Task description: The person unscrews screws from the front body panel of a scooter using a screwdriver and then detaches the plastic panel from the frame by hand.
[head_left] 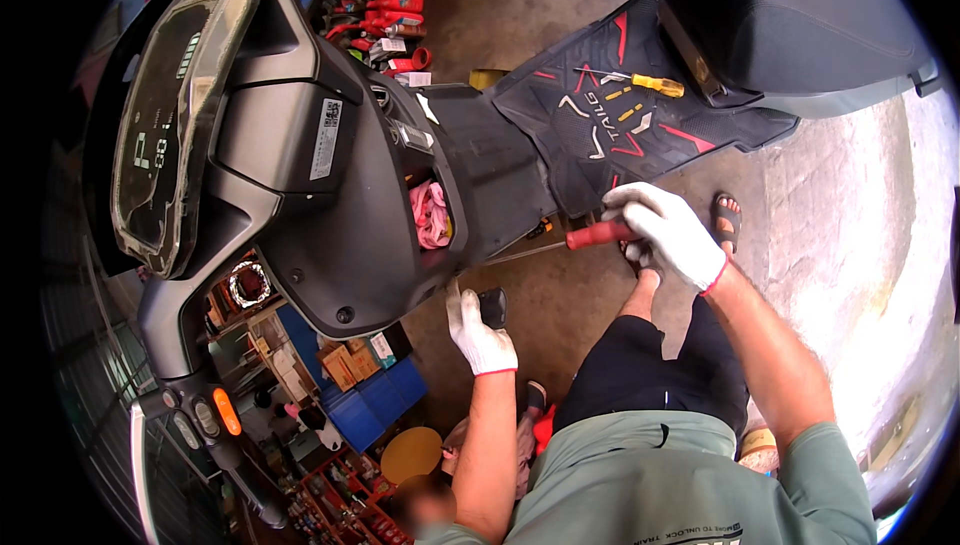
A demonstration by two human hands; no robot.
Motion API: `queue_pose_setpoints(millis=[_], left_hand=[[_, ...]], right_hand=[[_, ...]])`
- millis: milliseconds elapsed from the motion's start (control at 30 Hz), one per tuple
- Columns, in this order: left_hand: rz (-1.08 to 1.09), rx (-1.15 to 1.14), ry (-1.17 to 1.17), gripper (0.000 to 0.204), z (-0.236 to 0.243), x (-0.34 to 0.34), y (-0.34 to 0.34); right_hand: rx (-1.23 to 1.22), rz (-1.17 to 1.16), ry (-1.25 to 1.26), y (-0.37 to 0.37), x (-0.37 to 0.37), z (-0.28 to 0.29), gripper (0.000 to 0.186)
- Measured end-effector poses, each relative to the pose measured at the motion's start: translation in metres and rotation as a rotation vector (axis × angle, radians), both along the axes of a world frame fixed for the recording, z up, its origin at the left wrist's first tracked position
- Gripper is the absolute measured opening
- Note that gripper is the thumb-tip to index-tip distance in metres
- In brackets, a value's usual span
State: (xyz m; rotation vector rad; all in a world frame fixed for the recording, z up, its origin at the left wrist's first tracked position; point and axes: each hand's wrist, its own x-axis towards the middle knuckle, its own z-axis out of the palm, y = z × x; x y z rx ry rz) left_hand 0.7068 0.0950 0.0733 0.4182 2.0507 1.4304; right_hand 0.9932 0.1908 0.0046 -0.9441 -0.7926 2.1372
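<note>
My right hand (672, 235), in a white glove with a red cuff edge, has its fingers wrapped round the handle of a red screwdriver (597, 234). They are closed on it, and the thin metal shaft points left toward the lower edge of the scooter's front panel (365, 235). The screwdriver is held up in the space beside the scooter, just below the foot mat (745, 125) as I look down.

My left hand (484, 341), gloved the same way, is at the panel's lower edge, with its fingers pointing up at the rim. A small black object (492, 307) sits right against them; I cannot tell how far open these fingers are, or whether they grip it. The tip of the shaft lies near this hand, but I cannot make out exactly what it meets.

A yellow screwdriver (657, 84) lies on the foot mat, close to the seat (815, 25). A pink cloth (430, 215) is tucked in the open pocket of the front panel. On the far left is the display (160, 125), lit, and below it an orange switch (227, 411) on the handlebar. Red bottles (397, 2) stand past the scooter, and blue boxes (380, 403) sit on the near side.
</note>
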Motion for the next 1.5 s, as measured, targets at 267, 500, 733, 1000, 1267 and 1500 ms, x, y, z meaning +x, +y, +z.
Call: queue_pose_setpoints(millis=[267, 500, 733, 1000, 1267, 1500], left_hand=[[0.001, 0.012, -0.013, 0.045, -0.003, -0.005, -0.001], [-0.029, 0.022, -0.012, 0.048, 0.001, -0.002, 0.0], [-0.145, -0.079, 0.109, 0.055, 0.002, -0.009, -0.004], [-0.192, -0.072, 0.099, 0.057, 0.007, -0.008, -0.001], [-0.1, -0.019, 0.055, 0.054, 0.001, -0.009, 0.0], [-0.066, 0.018, 0.027, 0.05, -0.002, -0.009, -0.002]], right_hand=[[0.05, -0.042, -0.001, 0.003, -0.003, -0.003, 0.039], [-0.226, -0.003, 0.053, 0.014, 0.001, 0.019, 0.03], [0.021, 0.037, -0.132, 0.005, -0.002, 0.005, 0.022], [0.028, -0.07, -0.084, -0.018, -0.008, 0.0, 0.028], [0.104, 0.093, -0.091, 0.021, 0.001, -0.004, 0.033], [-0.108, 0.217, -0.112, 0.042, 0.008, 0.017, 0.025]])
